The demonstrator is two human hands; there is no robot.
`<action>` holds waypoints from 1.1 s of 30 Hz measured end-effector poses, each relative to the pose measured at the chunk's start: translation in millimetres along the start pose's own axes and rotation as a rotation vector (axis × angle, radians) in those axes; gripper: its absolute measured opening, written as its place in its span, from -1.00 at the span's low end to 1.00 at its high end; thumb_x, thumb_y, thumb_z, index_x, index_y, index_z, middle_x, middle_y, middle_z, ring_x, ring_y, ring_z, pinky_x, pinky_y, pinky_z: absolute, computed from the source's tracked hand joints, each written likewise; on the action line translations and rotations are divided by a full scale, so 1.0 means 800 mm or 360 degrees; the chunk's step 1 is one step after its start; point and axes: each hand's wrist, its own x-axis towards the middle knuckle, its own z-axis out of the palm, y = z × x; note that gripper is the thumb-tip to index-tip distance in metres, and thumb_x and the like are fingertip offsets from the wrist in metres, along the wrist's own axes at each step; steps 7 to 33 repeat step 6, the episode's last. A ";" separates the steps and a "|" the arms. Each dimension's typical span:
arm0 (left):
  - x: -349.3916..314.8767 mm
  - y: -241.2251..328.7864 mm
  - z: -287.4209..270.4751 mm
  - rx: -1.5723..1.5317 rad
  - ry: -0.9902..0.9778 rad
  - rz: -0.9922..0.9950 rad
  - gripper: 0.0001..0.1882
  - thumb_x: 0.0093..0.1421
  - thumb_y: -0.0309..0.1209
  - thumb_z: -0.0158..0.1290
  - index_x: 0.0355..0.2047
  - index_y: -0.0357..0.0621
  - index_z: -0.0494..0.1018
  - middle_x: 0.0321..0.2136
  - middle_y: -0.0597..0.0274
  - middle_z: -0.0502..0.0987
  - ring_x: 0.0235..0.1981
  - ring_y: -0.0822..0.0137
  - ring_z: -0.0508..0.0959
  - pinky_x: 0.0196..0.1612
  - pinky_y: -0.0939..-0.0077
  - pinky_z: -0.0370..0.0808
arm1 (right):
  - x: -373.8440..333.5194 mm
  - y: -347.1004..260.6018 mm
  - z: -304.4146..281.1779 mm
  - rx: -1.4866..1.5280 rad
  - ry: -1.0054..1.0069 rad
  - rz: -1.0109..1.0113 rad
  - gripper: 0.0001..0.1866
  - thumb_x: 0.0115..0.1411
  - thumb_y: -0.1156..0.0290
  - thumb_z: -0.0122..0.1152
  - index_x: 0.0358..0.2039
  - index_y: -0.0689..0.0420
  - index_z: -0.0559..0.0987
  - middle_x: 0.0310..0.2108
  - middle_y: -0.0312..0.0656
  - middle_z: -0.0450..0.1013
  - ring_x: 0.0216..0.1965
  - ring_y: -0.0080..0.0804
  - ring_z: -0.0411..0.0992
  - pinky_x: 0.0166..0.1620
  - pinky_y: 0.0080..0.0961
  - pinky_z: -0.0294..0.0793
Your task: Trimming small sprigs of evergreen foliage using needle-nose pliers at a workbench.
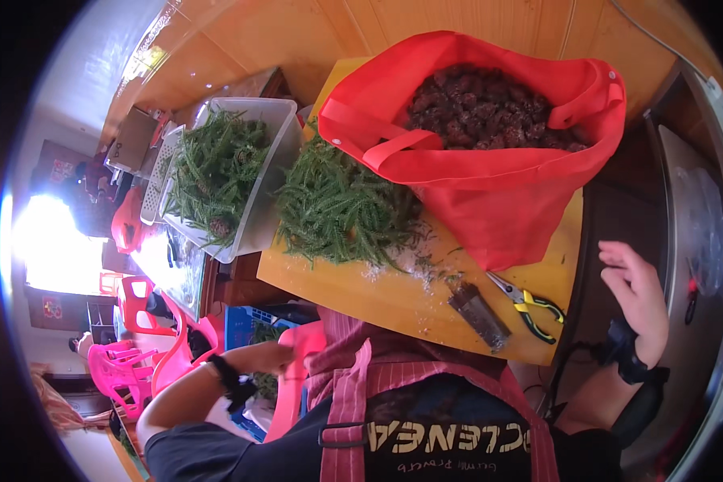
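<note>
My left hand point(271, 357) is low at the left, its fingers curled at the edge of a pink plastic chair point(304, 347) beside my body. At the right my right hand point(636, 291) is raised past the table edge, fingers apart and holding nothing. Closest to it on the yellow table point(410, 309) lie long-nose pliers point(526, 304) with yellow and black handles, and a dark bundle of thin pieces point(479, 315). A large red bag point(490, 209) stands behind them, full of dark brown pine cones point(482, 108). Left of it is a heap of green pine-like sprigs point(341, 201).
A translucent plastic bin point(269, 173) with more sprigs stands left of the heap. White crumbs point(410, 265) are scattered on the tabletop. Below the table edge are a blue crate point(245, 321) and, further left, pink chairs point(120, 373). A cabinet point(691, 185) rises at the right.
</note>
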 end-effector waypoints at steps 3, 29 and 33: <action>-0.078 0.015 0.025 -0.0770 -0.0275 -0.0525 -0.89 0.15 -0.43 -0.10 -0.40 -0.20 0.36 -0.44 0.15 0.36 -0.41 0.19 0.44 -0.28 0.39 0.36 | 0.006 0.009 -0.011 -0.0197 0.0172 -0.0037 -0.68 0.12 0.56 0.02 -0.07 0.24 0.37 -0.22 0.00 0.44 -0.15 -0.32 0.43 -0.12 -0.52 0.39; -0.085 0.064 0.066 -0.0512 -0.0473 -0.0187 -0.87 0.18 -0.39 -0.11 -0.37 -0.19 0.35 -0.40 0.10 0.37 -0.31 0.19 0.47 -0.26 0.37 0.36 | 0.008 0.010 -0.020 -0.0140 0.0205 -0.0018 -0.65 0.13 0.56 0.01 -0.03 0.22 0.36 -0.19 -0.03 0.42 -0.13 -0.34 0.41 -0.08 -0.52 0.36; -0.085 0.064 0.066 -0.0512 -0.0473 -0.0187 -0.87 0.18 -0.39 -0.11 -0.37 -0.19 0.35 -0.40 0.10 0.37 -0.31 0.19 0.47 -0.26 0.37 0.36 | 0.008 0.010 -0.020 -0.0140 0.0205 -0.0018 -0.65 0.13 0.56 0.01 -0.03 0.22 0.36 -0.19 -0.03 0.42 -0.13 -0.34 0.41 -0.08 -0.52 0.36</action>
